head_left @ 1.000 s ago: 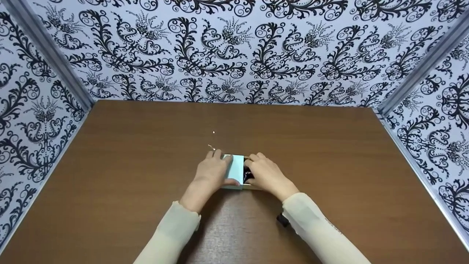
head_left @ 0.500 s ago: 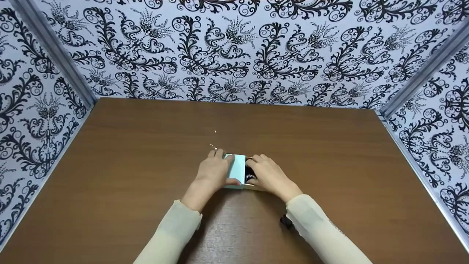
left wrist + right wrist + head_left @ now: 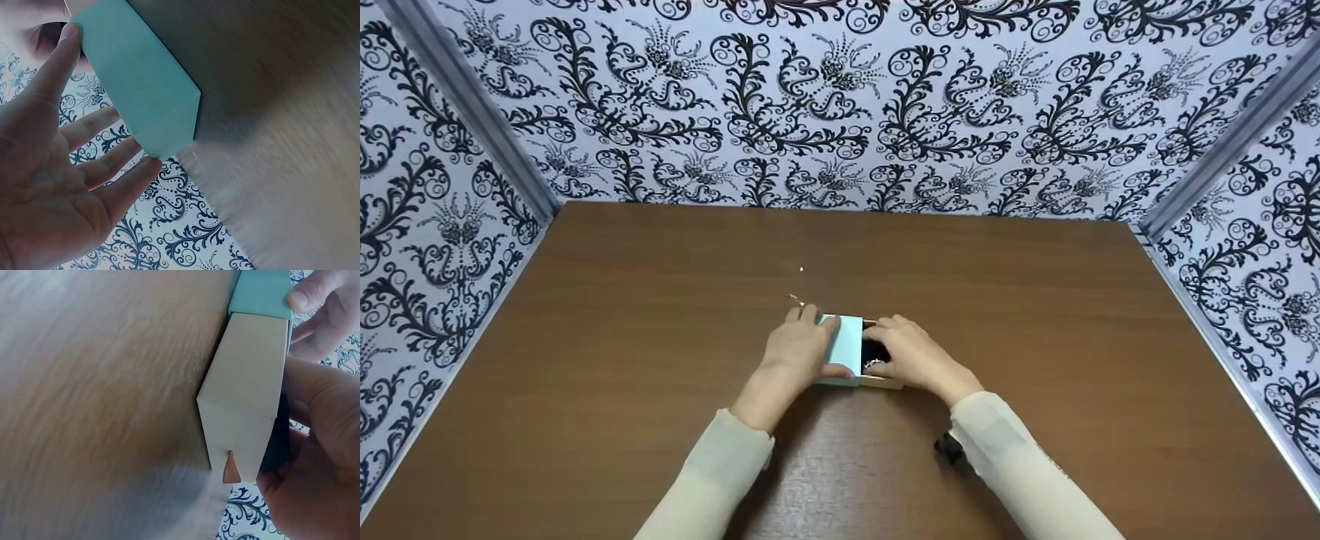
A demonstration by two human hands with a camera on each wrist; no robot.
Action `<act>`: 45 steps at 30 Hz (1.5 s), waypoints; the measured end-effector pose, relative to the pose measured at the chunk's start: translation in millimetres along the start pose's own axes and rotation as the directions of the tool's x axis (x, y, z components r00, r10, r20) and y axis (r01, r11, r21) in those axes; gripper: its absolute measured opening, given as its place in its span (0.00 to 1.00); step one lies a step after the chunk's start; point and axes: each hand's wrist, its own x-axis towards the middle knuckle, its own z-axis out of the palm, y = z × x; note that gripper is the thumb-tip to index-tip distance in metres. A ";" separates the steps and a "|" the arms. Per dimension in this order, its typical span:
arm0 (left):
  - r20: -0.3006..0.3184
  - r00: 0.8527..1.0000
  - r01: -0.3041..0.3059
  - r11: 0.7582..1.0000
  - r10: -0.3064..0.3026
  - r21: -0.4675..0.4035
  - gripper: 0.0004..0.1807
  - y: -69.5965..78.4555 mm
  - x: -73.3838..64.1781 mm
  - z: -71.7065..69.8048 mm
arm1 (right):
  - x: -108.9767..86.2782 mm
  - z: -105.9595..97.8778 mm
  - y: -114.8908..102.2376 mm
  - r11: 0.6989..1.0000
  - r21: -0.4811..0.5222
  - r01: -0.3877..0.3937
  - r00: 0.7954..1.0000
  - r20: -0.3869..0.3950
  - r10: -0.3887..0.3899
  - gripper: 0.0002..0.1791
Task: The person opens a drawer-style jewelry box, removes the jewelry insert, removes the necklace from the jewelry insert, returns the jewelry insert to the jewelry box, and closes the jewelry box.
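Observation:
In the head view, a slide-out box lies mid-table, with a light teal sleeve [image 3: 846, 345] and a cream drawer [image 3: 880, 382] partly out to the right. My left hand [image 3: 795, 345] grips the sleeve across its width, thumb on the near edge and fingers on the far edge. My right hand [image 3: 913, 354] has its fingers and thumb in the drawer's opening, around a black thing [image 3: 872, 352] with pale marks; its kind is not clear. In the right wrist view, this dark thing [image 3: 278, 441] shows above the drawer's side, under my palm. An orange-brown tab [image 3: 231, 469] sits on the drawer's end.
The box rests on a brown wooden table [image 3: 675, 285]. Small bright specks [image 3: 796, 299] show beyond my left fingers, too small to identify. A black device [image 3: 949, 448] sits at my right cuff. Patterned walls [image 3: 840, 105] stand behind and at both sides.
My right hand shifts slightly to the right, and more of the drawer's near right corner shows. The left hand keeps its place on the sleeve. The head view has shifted slightly.

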 end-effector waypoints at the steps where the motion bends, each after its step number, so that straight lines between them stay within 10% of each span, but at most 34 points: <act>1: 0.002 1.000 0.001 1.000 -0.001 -0.002 0.50 0.1 0.2 0.1 | 0.2 -0.3 0.9 1.000 0.009 0.002 1.000 0.003 -0.002 0.26; 29: -0.006 1.000 0.013 0.999 -0.013 -0.044 0.49 -0.4 0.9 1.0 | 3.4 -12.7 16.1 0.975 0.221 0.016 0.996 0.081 -0.034 0.30; 45: -0.022 1.000 0.001 0.999 -0.002 -0.040 0.48 -0.9 -0.4 0.6 | 1.8 -13.2 22.7 0.873 0.486 0.047 0.999 -0.033 -0.035 0.22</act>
